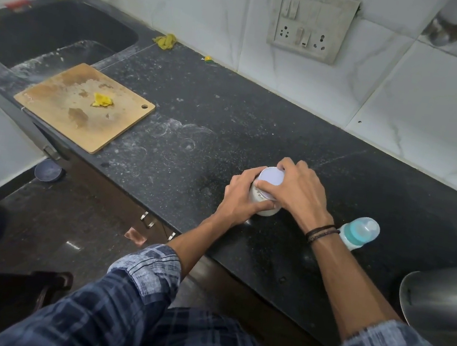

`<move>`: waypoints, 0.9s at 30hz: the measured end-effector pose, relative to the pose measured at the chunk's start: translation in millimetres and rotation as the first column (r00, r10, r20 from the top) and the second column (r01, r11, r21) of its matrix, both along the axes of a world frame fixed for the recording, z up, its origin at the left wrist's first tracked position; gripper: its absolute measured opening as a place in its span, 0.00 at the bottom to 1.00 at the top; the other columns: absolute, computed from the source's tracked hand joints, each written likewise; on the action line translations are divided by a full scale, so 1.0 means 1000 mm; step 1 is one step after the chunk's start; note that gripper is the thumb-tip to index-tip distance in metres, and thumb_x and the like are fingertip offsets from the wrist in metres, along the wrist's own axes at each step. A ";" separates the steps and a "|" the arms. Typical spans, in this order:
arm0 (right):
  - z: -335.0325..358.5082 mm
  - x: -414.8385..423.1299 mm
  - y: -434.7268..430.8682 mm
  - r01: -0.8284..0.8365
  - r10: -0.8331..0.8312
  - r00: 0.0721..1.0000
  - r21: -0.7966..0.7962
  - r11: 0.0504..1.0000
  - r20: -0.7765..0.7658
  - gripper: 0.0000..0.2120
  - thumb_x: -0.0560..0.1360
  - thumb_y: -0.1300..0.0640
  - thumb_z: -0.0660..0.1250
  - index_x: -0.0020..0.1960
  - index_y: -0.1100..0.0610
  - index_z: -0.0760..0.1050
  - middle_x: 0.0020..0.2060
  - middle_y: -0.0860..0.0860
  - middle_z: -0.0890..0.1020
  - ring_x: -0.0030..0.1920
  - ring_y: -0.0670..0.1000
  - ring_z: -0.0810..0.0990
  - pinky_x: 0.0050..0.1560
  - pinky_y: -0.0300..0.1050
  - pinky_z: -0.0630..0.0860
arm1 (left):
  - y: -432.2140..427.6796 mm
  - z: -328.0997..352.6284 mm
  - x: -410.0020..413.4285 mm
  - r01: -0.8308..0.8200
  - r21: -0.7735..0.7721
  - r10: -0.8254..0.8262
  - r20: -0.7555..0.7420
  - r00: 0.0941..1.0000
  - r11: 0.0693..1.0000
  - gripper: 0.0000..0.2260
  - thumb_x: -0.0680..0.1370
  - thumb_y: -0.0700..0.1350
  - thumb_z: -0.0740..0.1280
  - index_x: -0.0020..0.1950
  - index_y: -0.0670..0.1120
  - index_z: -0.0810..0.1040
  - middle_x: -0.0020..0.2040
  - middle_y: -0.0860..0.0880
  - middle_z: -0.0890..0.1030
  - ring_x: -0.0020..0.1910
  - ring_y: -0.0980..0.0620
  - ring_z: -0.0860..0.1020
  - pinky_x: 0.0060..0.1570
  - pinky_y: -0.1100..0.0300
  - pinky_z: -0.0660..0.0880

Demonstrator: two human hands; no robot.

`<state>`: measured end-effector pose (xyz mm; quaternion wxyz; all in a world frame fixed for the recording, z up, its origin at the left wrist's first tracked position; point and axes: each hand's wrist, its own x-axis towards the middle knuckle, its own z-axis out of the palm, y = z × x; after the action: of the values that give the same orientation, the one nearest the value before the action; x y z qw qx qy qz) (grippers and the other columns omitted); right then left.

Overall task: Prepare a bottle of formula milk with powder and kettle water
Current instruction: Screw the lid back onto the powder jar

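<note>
Left hand [240, 196] gripping white powder jar [257, 195] body, right hand [297, 192] clasping its lid [272, 175], baby bottle [360, 232] at jar's 3 o'clock, steel kettle [442, 305] at 4, cutting board [85, 104] at 10

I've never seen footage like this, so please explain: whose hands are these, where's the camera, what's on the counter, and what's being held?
No machine here: a person works with bare hands, and the one picture comes from a camera worn on their head, looking down. The left hand grips the side of a white container, probably the powder, while the right hand curls over its lid. On the black counter are a baby bottle by the right wrist, a steel kettle at the lower right, and a wooden cutting board with a yellow scrap beside the sink.
</note>
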<state>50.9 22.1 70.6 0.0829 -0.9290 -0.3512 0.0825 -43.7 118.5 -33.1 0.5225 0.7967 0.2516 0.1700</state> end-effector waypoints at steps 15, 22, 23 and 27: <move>-0.006 0.000 -0.003 -0.010 0.010 1.000 -0.013 1.000 -0.017 0.37 0.72 0.33 0.72 0.72 0.54 0.70 0.62 0.56 0.74 0.60 0.59 0.77 0.54 0.54 0.76 | 0.001 0.000 0.000 0.020 0.015 -0.020 -0.002 1.000 1.000 0.37 0.66 0.66 0.72 0.74 0.61 0.70 0.70 0.60 0.74 0.68 0.55 0.67 0.65 0.54 0.62; -0.007 0.001 -0.001 0.046 -0.044 0.998 -0.034 0.998 0.047 0.47 0.67 0.21 0.65 0.71 0.56 0.70 0.62 0.56 0.76 0.59 0.60 0.80 0.49 0.53 0.76 | 0.001 0.002 -0.001 0.019 0.006 -0.019 0.005 1.000 1.000 0.39 0.65 0.69 0.72 0.75 0.62 0.69 0.70 0.62 0.72 0.69 0.55 0.66 0.67 0.53 0.61; -0.007 0.004 -0.002 0.013 -0.013 1.000 -0.024 1.000 0.002 0.46 0.68 0.24 0.68 0.74 0.54 0.69 0.65 0.56 0.75 0.62 0.60 0.78 0.54 0.55 0.77 | 0.001 0.002 -0.001 0.025 0.004 -0.025 -0.001 1.000 1.000 0.39 0.65 0.69 0.72 0.75 0.62 0.68 0.69 0.63 0.71 0.69 0.54 0.66 0.68 0.51 0.62; -0.005 0.007 -0.004 -0.070 0.069 0.995 -0.012 0.997 -0.069 0.41 0.72 0.35 0.74 0.78 0.50 0.66 0.70 0.54 0.73 0.67 0.59 0.74 0.61 0.57 0.75 | 0.001 0.002 -0.002 0.032 0.000 -0.032 -0.016 0.999 0.999 0.40 0.65 0.68 0.72 0.76 0.61 0.68 0.68 0.64 0.71 0.69 0.53 0.66 0.69 0.50 0.64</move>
<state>57.7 18.1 65.9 0.0851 -0.9135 -0.3795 0.1197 -45.6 119.4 -31.1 0.5232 0.8019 0.2430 0.1551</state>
